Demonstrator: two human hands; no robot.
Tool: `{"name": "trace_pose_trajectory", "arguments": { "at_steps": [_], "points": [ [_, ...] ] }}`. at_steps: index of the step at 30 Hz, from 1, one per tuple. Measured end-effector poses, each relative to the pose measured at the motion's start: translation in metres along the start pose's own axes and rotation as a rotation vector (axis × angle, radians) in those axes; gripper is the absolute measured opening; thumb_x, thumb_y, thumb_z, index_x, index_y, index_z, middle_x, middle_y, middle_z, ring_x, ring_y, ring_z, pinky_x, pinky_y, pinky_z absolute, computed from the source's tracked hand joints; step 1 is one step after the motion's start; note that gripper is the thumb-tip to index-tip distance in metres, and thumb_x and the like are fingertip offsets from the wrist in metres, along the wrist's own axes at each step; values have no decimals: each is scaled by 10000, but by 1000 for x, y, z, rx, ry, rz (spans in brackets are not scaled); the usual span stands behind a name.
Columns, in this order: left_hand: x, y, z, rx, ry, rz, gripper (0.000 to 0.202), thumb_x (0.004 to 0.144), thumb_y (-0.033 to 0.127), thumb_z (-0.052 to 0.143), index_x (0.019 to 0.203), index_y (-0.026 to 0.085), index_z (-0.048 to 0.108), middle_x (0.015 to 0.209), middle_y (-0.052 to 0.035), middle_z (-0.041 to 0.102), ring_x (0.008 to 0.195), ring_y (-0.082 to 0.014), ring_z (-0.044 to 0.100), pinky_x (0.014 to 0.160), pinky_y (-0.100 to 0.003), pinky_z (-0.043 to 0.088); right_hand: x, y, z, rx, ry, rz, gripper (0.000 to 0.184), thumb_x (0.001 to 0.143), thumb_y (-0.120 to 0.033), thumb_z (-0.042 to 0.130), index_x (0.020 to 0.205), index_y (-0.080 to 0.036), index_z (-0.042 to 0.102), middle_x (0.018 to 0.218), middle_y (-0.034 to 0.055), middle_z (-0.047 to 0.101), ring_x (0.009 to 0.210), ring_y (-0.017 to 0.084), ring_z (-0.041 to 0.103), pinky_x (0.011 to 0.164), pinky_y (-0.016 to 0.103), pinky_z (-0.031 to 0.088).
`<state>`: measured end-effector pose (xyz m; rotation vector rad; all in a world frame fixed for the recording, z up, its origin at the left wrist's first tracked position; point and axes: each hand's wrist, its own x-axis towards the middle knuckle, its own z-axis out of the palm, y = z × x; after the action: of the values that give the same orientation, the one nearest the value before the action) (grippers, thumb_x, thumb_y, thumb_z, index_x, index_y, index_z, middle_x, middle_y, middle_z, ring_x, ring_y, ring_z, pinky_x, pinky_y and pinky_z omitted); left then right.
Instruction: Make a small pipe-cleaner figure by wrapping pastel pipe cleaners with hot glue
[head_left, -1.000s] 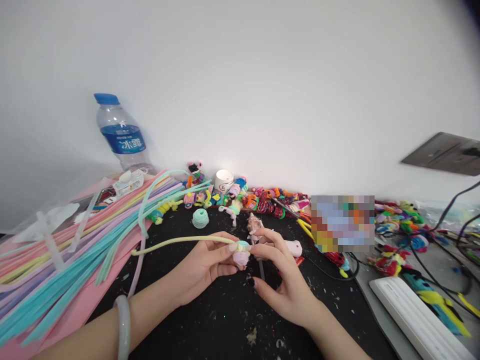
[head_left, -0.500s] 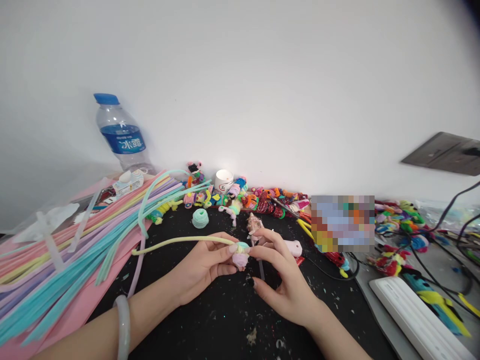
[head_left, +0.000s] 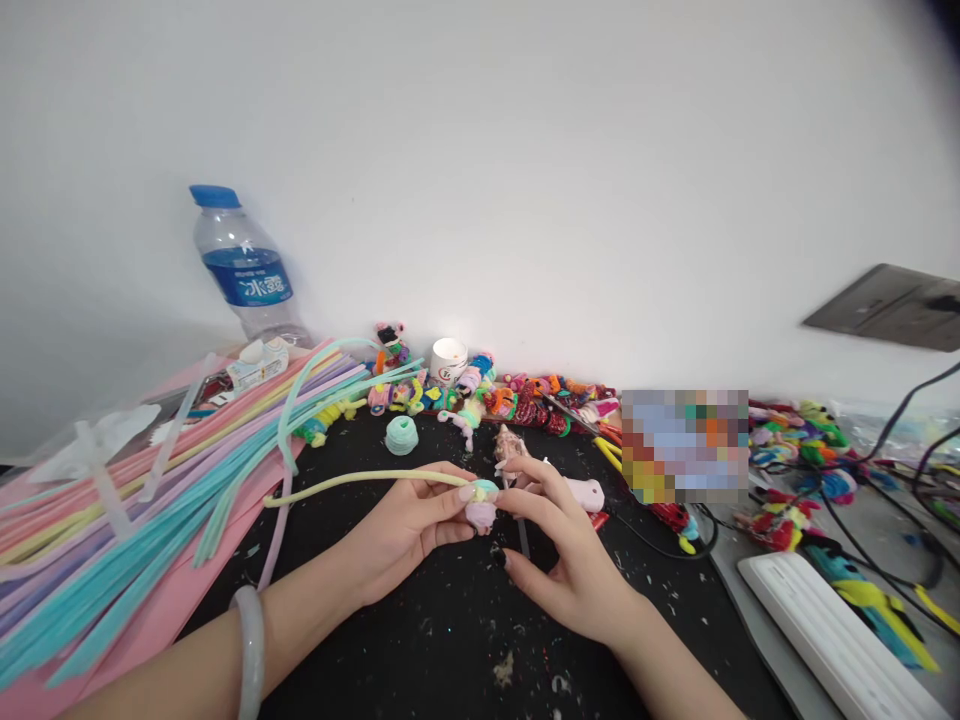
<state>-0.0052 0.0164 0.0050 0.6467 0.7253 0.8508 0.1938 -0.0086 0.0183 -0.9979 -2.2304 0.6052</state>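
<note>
My left hand [head_left: 409,525] pinches a small pipe-cleaner figure [head_left: 481,513], lilac below with yellow and mint above. A pale yellow pipe cleaner [head_left: 337,485] runs from it leftward over my left hand. My right hand [head_left: 574,555] has its fingers apart; the index fingertip touches the figure's right side, while the thumb stays clear below. Behind the hands sits a mint green coil [head_left: 401,436] of wound pipe cleaner. A brown-and-white shell-like piece [head_left: 511,444] and a pale pink tool [head_left: 585,495] lie just beyond my right hand, partly hidden by it.
Loose pastel pipe cleaners [head_left: 150,510] spread over pink sheets at left, near a leaning water bottle [head_left: 244,265]. Colourful pipe-cleaner figures [head_left: 525,405] and a white cup [head_left: 448,360] line the wall. At right are black cables [head_left: 885,500] and a white power strip [head_left: 832,640].
Almost nothing differs. The camera view shifts very slightly, and the figure tilts a little between the fingers, with both hands in about the same places.
</note>
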Motion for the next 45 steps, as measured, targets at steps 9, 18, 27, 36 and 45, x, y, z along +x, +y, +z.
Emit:
{"name": "trace_pose_trajectory", "arguments": {
  "at_steps": [9, 18, 27, 36, 45],
  "points": [
    [0, 0, 0, -12, 7, -6, 170, 724, 216, 740, 829, 136, 632, 748, -23, 679, 672, -116, 641, 650, -210, 504, 2, -1, -2, -15, -7, 6, 473, 764, -110, 565, 1210, -252, 495, 1341, 94, 379, 1205, 257, 412, 995, 412, 387],
    [1, 0, 0, -19, 6, -10, 185, 703, 222, 756, 817, 131, 643, 732, -22, 673, 662, -116, 637, 637, -205, 501, 2, 0, -2, -49, -5, -18, 449, 779, -117, 554, 1206, -247, 498, 1319, 87, 419, 1217, 246, 410, 1034, 419, 336],
    [0, 0, 0, -8, 1, -9, 166, 719, 222, 744, 817, 133, 643, 739, -27, 673, 677, -117, 631, 659, -215, 503, 5, -3, -4, -100, 5, -30, 435, 759, -101, 539, 1164, -260, 519, 1297, 72, 446, 1166, 264, 420, 988, 454, 356],
    [1, 0, 0, -7, 7, -12, 170, 712, 224, 749, 815, 134, 647, 739, -24, 674, 667, -114, 629, 651, -212, 503, 5, -4, -4, -100, 4, -32, 454, 743, -80, 533, 1158, -265, 519, 1297, 66, 444, 1149, 268, 418, 974, 460, 364],
    [1, 0, 1, 7, 0, -17, 147, 727, 211, 735, 815, 135, 645, 742, -24, 677, 672, -114, 630, 660, -215, 500, 6, -5, -5, -83, 0, -29, 467, 746, -67, 527, 1165, -275, 516, 1301, 57, 435, 1154, 259, 410, 976, 448, 356]
  ]
}}
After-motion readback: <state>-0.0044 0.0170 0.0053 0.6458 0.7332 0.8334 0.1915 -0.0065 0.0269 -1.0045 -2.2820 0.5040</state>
